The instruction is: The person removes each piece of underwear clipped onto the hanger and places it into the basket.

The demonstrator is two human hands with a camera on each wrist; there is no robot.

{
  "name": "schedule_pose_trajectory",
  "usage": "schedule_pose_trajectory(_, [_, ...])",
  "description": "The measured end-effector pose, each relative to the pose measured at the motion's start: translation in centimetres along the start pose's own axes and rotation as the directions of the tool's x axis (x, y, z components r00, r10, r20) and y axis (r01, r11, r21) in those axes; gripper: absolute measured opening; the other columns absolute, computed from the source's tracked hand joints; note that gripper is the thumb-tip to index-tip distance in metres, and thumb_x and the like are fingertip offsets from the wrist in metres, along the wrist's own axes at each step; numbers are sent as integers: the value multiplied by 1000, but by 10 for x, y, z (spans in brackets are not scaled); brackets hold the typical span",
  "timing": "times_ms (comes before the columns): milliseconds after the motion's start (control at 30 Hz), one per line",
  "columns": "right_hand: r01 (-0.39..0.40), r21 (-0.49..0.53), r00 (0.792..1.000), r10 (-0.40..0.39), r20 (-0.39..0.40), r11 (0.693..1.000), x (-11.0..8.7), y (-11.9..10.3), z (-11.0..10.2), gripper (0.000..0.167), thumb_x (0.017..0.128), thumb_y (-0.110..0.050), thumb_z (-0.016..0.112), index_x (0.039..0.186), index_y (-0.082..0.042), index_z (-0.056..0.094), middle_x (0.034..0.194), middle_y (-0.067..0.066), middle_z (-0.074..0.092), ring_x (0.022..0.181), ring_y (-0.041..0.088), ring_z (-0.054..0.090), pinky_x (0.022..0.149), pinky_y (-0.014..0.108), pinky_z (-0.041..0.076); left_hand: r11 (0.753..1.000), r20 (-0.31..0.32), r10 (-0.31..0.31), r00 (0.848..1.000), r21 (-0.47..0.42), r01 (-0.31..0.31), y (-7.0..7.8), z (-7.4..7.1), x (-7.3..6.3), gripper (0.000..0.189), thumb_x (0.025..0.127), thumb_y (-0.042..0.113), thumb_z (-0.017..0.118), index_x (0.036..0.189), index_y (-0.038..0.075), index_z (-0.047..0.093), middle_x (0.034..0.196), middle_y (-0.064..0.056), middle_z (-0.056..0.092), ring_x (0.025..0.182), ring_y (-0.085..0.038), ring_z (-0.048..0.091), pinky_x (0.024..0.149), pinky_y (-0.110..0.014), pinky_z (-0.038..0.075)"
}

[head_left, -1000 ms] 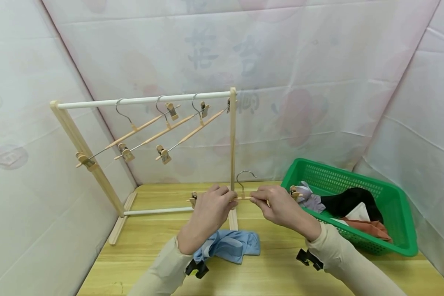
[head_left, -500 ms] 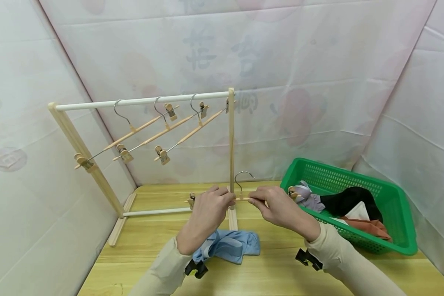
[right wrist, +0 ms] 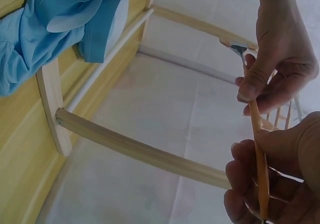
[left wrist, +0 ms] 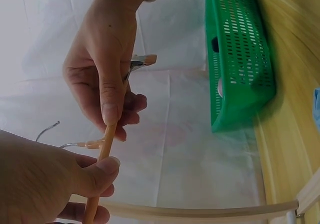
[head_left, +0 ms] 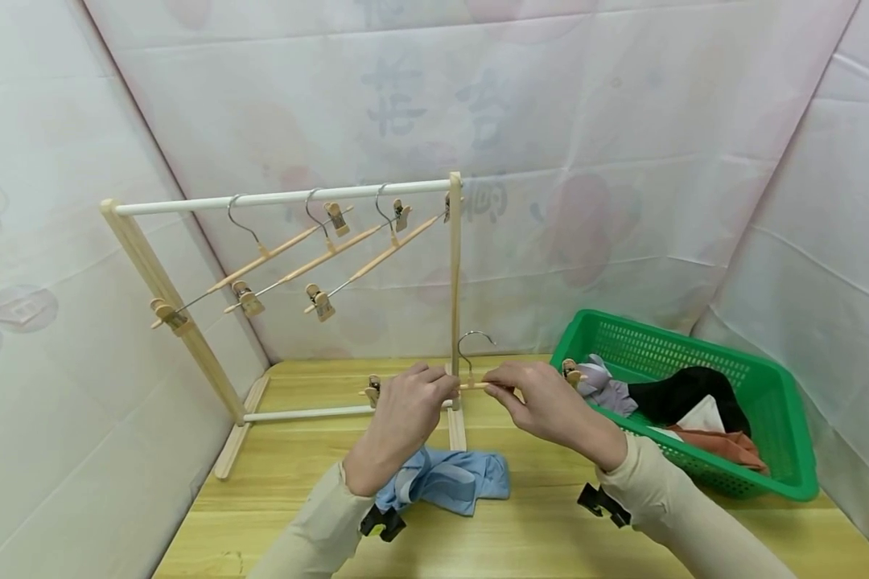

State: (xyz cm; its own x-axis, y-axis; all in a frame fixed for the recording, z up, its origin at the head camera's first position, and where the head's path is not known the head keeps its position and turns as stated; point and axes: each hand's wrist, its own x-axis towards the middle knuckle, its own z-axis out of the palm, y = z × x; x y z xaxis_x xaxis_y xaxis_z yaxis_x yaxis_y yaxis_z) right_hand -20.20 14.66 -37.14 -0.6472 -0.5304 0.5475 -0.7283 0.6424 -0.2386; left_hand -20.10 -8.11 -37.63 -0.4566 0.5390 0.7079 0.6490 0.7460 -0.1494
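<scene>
A clip hanger (head_left: 472, 386) with a wooden bar and metal hook is held level above the table, in front of the rack's right post. My left hand (head_left: 414, 408) grips the bar left of the hook. To the right of the hook, my right hand (head_left: 546, 402) pinches the same bar between thumb and fingers. One clip (head_left: 373, 391) shows beyond the left hand and another clip (head_left: 571, 372) beyond the right. Below the hands, a crumpled light blue cloth garment (head_left: 452, 480) lies on the table. In the right wrist view the hanger bar (right wrist: 261, 166) crosses both hands.
A wooden rack (head_left: 455, 265) with a white top rail (head_left: 282, 196) stands at the left, bearing three clip hangers. On the right sits a green basket (head_left: 789, 434) with purple, black, white and rust-coloured cloths inside. Fabric walls close off the back and sides.
Both hands and the hanger have shifted very slightly to the left. The grip on the bar looks the same, and the garment and basket have stayed in place.
</scene>
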Motion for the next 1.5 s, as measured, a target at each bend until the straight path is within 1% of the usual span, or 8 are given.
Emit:
schedule_pose_trajectory(133, [13, -33, 999, -14, -40, 999, -1, -2, -4, 16, 94, -15, 72, 110, -13, 75, 101, -1, 75, 85, 9, 72, 74, 29, 60, 1000, -4, -7, 1000, 8, 7, -2, 0, -1, 6, 86, 22, 79, 90, 18, 80, 78, 7, 73, 68, -9, 65, 52, -21, 51])
schedule_pose_trajectory(367, [35, -80, 992, -44, -118, 996, -5, -11, -12, 29, 91, -17, 77, 119, -13, 72, 118, 3, 73, 107, 20, 71, 88, 42, 60, 999, -9, -14, 1000, 53, 15, -8, -1, -4, 5, 85, 21, 80, 88, 17, 78, 74, 6, 71, 64, -10, 62, 46, -20, 44])
schedule_pose_trajectory(533, [109, -92, 978, -123, -170, 990, -11, -21, -12, 31, 87, -13, 80, 117, -12, 72, 113, 1, 72, 105, 19, 68, 86, 40, 59, 997, -39, -21, 999, 71, 24, -15, 1, -7, 4, 84, 20, 81, 83, 18, 77, 76, 7, 73, 67, -11, 67, 43, -20, 41])
schedule_pose_trajectory(667, [161, -100, 967, -177, -185, 982, -16, -30, -8, 34, 82, -10, 83, 114, -13, 73, 110, 0, 72, 103, 17, 67, 85, 40, 58, 998, -50, -30, 998, 61, 33, -22, 2, -10, 4, 84, 18, 81, 82, 18, 77, 75, 7, 72, 68, -12, 67, 43, -20, 41])
schedule_pose_trajectory(833, [197, -78, 966, -207, -153, 977, -21, -36, 4, 32, 84, -13, 82, 114, -16, 72, 109, -4, 71, 101, 13, 67, 85, 37, 57, 997, -55, -44, 998, 62, 47, -31, 1, -17, 5, 84, 16, 81, 83, 19, 77, 73, 6, 70, 63, -12, 64, 42, -21, 39])
schedule_pose_trajectory(1033, [208, -44, 970, -212, -115, 977, -27, -36, 24, 30, 86, -15, 81, 114, -17, 72, 107, -5, 71, 98, 12, 67, 85, 36, 57, 996, -69, -73, 995, 55, 77, -46, 0, -28, 8, 80, 13, 83, 82, 17, 77, 73, 4, 71, 63, -15, 65, 44, -24, 45])
schedule_pose_trajectory(1267, [150, -37, 988, -151, -34, 988, -27, -34, 43, 26, 89, -21, 78, 114, -19, 71, 106, -7, 71, 98, 10, 67, 87, 36, 57, 988, -67, -122, 990, 82, 128, -66, -8, -41, 8, 80, 11, 83, 82, 16, 77, 74, 2, 73, 64, -16, 67, 45, -28, 49])
schedule_pose_trajectory(1500, [95, -15, 992, -94, 80, 995, -24, -28, 60, 27, 92, -22, 75, 118, -18, 70, 110, -4, 71, 101, 12, 68, 88, 35, 57, 982, -61, -144, 988, 112, 150, -83, -17, -57, 10, 79, 10, 83, 79, 16, 75, 74, 2, 73, 66, -20, 67, 43, -29, 46])
